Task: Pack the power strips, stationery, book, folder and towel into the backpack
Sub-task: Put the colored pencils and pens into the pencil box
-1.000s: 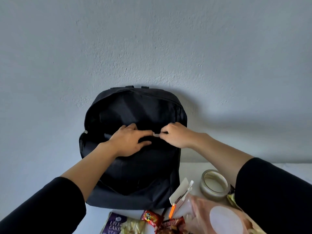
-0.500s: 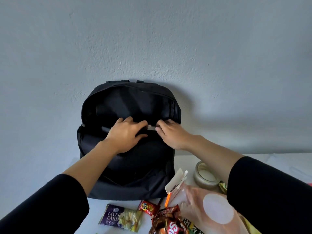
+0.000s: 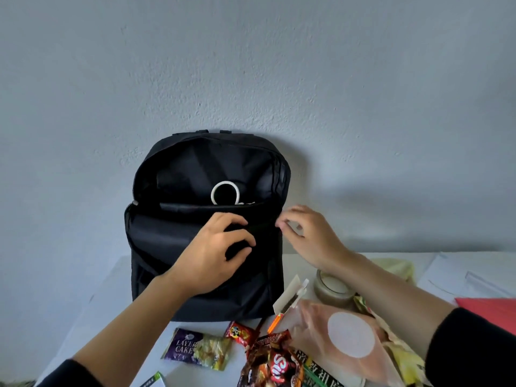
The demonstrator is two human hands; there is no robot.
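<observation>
While the left hand [image 3: 215,255] grips the front panel of the upright black fabric backpack [image 3: 206,297], fingers curled into the cloth, the right hand [image 3: 307,236] sits at its right edge; a pinch on the zip pull cannot be confirmed. Releasing the panel may let the pack slump. Earlier, both hands met mid-panel.

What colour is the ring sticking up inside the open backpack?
The ring is white, against the black backpack; head view shows it.
</observation>
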